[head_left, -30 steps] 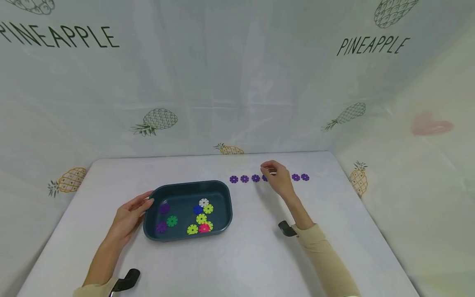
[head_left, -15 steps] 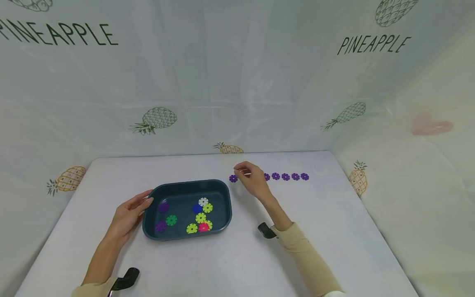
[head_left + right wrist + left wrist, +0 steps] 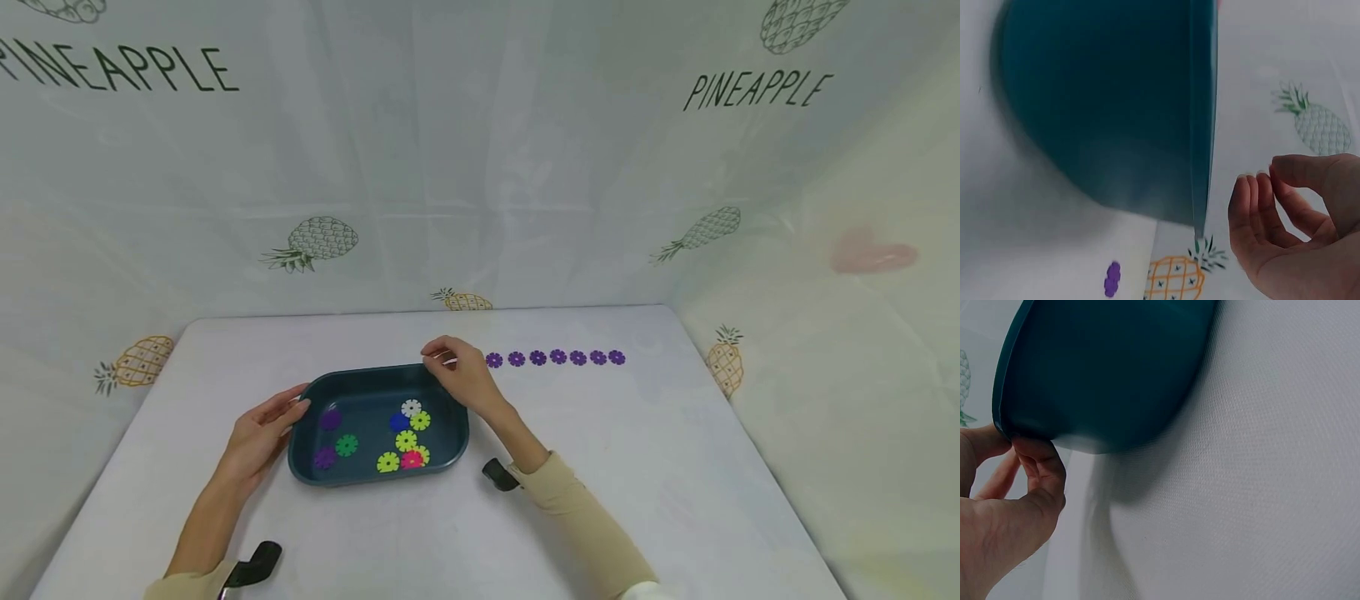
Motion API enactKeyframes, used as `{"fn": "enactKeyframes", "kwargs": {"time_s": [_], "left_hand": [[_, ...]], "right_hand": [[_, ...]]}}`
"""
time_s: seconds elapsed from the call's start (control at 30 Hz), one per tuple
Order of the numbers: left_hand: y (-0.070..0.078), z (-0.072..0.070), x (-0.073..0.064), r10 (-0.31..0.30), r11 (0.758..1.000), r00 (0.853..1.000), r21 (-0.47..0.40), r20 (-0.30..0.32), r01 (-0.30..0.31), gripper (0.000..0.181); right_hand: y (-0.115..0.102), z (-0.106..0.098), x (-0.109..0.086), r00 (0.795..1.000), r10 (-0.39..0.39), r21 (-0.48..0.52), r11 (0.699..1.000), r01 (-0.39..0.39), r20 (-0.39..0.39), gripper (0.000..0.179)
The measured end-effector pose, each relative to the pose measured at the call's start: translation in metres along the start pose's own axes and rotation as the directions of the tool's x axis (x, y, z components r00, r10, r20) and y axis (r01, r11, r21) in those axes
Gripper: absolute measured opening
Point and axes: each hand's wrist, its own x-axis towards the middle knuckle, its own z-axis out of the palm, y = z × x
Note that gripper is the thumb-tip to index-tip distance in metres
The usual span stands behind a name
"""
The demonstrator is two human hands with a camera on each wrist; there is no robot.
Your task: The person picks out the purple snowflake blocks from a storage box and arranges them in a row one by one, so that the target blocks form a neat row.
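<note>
A dark teal tray (image 3: 300,467) holds several flower-shaped plastic discs. My left hand (image 3: 257,442) grips its left rim, thumb on top and fingers outside; the left wrist view shows the fingers (image 3: 1041,459) at the tray's edge. Over the tray's far right corner is my right hand (image 3: 461,375), fingers bent and thumb near the fingertips. Nothing shows between them in the right wrist view, where the hand (image 3: 1297,231) is beside the tray wall (image 3: 1204,125). Inside the tray are purple discs (image 3: 325,457), a green disc (image 3: 347,446), yellow discs (image 3: 387,462) and a pink disc (image 3: 412,460).
A row of several purple discs (image 3: 558,357) runs along the far right of the white table (image 3: 585,433). White (image 3: 411,407) and blue discs (image 3: 398,422) also lie in the tray. Behind the table hangs a pineapple-print curtain (image 3: 480,167).
My right hand has swept left along the purple row to the tray's far right corner, uncovering discs on the way. The left hand and the tray have stayed in place.
</note>
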Motion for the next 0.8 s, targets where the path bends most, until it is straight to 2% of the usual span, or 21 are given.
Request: {"fn": "enactKeyframes", "kwargs": {"time_s": [0.27, 0.57, 0.8], "left_hand": [[0.000, 0.000, 0.001, -0.010, 0.999, 1.000, 0.033, 0.001, 0.010, 0.069], [0.001, 0.001, 0.004, -0.015, 0.999, 1.000, 0.028, 0.002, 0.015, 0.068], [0.001, 0.002, 0.004, -0.024, 1.000, 1.000, 0.017, -0.003, 0.024, 0.068]], "right_hand": [[-0.012, 0.028, 0.003, 0.993, -0.035, 0.053, 0.998, 0.030, 0.109, 0.016], [-0.021, 0.055, 0.004, 0.980, -0.053, 0.059, 0.997, 0.043, 0.191, 0.015], [-0.026, 0.079, 0.002, 0.957, -0.081, 0.062, 0.996, 0.066, 0.278, 0.017]]}}
